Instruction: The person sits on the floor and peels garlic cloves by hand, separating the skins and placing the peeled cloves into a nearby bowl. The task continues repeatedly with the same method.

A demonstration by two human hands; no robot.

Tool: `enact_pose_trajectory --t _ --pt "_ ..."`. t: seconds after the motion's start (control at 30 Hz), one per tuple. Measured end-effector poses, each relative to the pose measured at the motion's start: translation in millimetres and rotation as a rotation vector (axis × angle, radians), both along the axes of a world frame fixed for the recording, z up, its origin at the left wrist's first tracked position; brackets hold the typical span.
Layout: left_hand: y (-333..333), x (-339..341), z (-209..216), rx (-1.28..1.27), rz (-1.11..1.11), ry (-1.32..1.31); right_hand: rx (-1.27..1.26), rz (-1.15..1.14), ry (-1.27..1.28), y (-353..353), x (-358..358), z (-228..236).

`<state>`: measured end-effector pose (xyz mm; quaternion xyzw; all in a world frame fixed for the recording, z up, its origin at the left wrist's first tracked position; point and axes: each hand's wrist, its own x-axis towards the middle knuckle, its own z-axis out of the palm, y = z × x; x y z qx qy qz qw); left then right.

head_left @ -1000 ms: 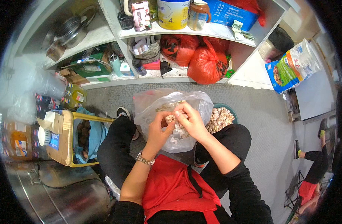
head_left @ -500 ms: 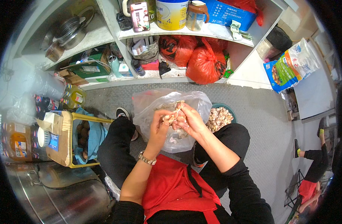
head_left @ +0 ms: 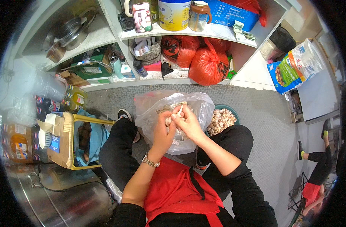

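Both my hands meet over a clear plastic bag (head_left: 144, 113) that stands wide-mouthed on the floor between my feet. My left hand (head_left: 162, 129), with a watch at its wrist, is closed round a garlic bulb (head_left: 168, 120). From the other side my right hand (head_left: 188, 124) grips the same bulb, thumb and fingers pinched near its pale stem. Much of the bulb is hidden by my fingers. Inside the bag lie garlic skins and pieces, partly covered by my hands. Just right of the bag, loose garlic cloves (head_left: 222, 119) fill a green basin (head_left: 238, 114).
Ahead stands a white shelf (head_left: 142, 84) with red plastic bags (head_left: 207, 66), a yellow tin and a phone (head_left: 142, 17). A yellow-framed stool (head_left: 69, 142) and bottles are on the left, above a metal drum (head_left: 63, 193). Another person (head_left: 314, 181) is at far right.
My hands have drawn closer together round the garlic. The right fingers have curled down, and a pale stem now sticks up between them. The bag and basin look unmoved.
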<state>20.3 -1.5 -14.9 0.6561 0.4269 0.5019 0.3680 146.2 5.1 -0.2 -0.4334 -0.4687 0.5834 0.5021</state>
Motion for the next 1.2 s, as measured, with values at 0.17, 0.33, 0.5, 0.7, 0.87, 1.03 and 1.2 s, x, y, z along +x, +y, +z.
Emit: enact_pose_trajectory --t 0.17,0.33,0.5,0.7,0.87,1.03,1.2 --pt "-0.4 -1.4 1.0 -0.311 -0.138 -0.431 -0.154 0.058 0.219 4.0 6.3 -4.6" --pt "2.9 -10.7 2.2 -0.562 -0.203 -0.646 -0.228 0.137 0.399 4.7 9.0 -3.7" --pt "3.5 -11.0 0.3 -0.586 -0.22 -0.559 -0.22 0.188 0.358 6.1 10.6 -1.1" --pt "5.7 -12.7 -0.2 -0.605 -0.169 -0.486 -0.141 0.246 0.127 8.5 14.3 -0.6" --pt "6.1 -14.6 4.2 -0.591 -0.068 -0.651 -0.349 0.168 0.295 10.9 20.9 0.1" --pt "12.0 -22.7 8.4 -0.624 -0.036 -0.778 -0.307 0.096 0.39 15.4 28.9 0.6" --pt "9.4 -19.6 9.7 -0.656 -0.062 -0.471 -0.301 0.157 0.278 9.3 25.0 -1.3"
